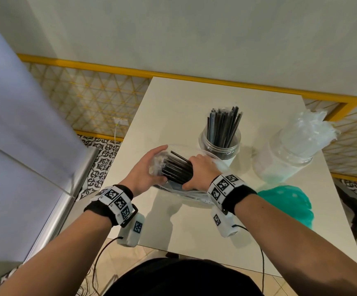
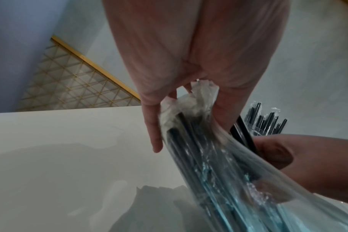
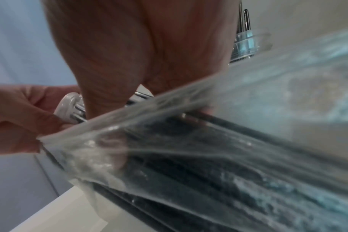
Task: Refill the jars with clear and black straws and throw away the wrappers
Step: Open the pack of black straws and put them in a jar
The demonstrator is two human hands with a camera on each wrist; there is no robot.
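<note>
My left hand [image 1: 144, 169] pinches the crinkled end of a clear plastic wrapper [image 1: 158, 165] packed with thin black straws [image 1: 176, 168], while my right hand [image 1: 201, 171] wraps around the bundle's middle. It sits low over the white table [image 1: 173, 103], just in front of the clear jar of black straws [image 1: 220, 142]. The film is glossy and wrinkled, with dark straws showing through.

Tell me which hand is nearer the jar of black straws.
Right. The right hand grips the straw bundle just in front of the jar, nearly touching it; the left hand holds the bundle's far end, farther from it.
</note>
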